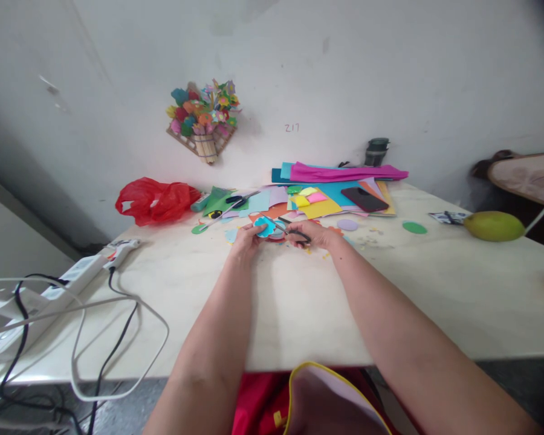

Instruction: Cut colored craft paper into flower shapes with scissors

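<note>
My left hand [247, 240] pinches a blue scalloped paper piece [263, 227] over the table. Around the black handles of a pair of scissors [303, 235], my right hand [311, 233] is closed. The blades point left, toward the blue paper; whether they touch it I cannot tell. Small paper scraps [325, 255] lie beside and below my right hand. Just behind my hands are orange paper [272, 211] and a lilac paper oval [347, 225].
Coloured sheets [326, 207], a dark phone [365, 199] and second scissors [237, 200] lie at the back. A red plastic bag [156, 199] sits back left. Left are a power strip [49, 302] and loose cables [165, 329]. A yellow-green fruit [493, 226] lies right, near a green oval [414, 228].
</note>
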Available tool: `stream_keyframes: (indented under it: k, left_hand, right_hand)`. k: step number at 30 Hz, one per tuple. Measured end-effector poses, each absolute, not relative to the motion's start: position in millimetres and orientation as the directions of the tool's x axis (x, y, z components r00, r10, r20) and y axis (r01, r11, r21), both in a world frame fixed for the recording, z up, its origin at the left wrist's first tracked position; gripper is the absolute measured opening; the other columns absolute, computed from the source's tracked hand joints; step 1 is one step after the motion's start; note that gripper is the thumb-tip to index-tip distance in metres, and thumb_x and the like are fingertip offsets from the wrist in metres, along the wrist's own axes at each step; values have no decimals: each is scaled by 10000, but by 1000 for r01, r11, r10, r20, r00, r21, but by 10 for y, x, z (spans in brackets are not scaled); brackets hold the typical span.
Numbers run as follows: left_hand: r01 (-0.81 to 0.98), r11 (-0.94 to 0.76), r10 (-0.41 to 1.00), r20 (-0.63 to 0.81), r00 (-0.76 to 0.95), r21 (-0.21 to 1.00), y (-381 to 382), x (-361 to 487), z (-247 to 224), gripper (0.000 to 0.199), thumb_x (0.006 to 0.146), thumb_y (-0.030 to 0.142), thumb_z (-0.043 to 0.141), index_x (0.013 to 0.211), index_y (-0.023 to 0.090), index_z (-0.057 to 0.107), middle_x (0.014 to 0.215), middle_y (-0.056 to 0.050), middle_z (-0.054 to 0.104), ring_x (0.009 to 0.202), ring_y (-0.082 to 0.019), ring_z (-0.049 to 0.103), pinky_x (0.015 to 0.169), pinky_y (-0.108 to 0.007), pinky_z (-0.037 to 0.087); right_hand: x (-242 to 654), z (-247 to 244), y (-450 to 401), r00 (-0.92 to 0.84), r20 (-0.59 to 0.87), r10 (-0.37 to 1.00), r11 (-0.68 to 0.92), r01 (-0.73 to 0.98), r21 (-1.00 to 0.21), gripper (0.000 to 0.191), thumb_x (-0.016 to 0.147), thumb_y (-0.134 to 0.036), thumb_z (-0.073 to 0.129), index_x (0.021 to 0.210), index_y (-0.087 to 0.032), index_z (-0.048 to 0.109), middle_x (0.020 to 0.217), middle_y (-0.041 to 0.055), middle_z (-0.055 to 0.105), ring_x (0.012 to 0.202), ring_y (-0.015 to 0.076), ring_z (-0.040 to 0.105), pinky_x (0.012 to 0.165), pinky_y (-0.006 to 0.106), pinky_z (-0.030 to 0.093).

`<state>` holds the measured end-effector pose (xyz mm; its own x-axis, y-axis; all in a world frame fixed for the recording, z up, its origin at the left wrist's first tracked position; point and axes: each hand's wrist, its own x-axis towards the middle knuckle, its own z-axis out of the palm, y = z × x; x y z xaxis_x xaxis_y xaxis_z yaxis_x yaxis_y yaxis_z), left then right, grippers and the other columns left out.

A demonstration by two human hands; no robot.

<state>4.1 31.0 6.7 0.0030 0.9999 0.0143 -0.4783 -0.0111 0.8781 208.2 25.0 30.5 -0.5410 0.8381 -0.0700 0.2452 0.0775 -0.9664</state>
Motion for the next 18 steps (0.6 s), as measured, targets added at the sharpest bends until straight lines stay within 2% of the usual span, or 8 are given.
stream_keyframes:
  k: [9,14,18]
  left_hand:
    - [-459,-12,1000,14,0,888,304,21,81,166,551,106,805,644,96,668,633,-56,686,554,-129,616,599,-252,534]
    - [-473,-9,1000,12,3,881,272,34,110,162,564,89,800,654,98,665,659,-65,699,585,-140,639,620,-253,535]
    - [-501,-1,1000,-9,-16,865,248,74,142,153,574,75,782,660,101,658,660,-62,699,585,-140,642,614,-253,545]
  right_hand:
    - [2074,257,330,-542,-99,835,11,197,-980,72,683,-215,602,714,-152,618,497,-17,536,391,79,434,371,202,231]
    - [2070,232,364,-521,-143,841,-49,191,-980,104,713,-252,593,714,-151,619,515,-5,559,389,84,454,363,200,242]
    - [2050,237,347,-514,-107,851,-7,193,-981,85,711,-222,604,749,-150,627,521,-2,589,397,84,479,365,189,262]
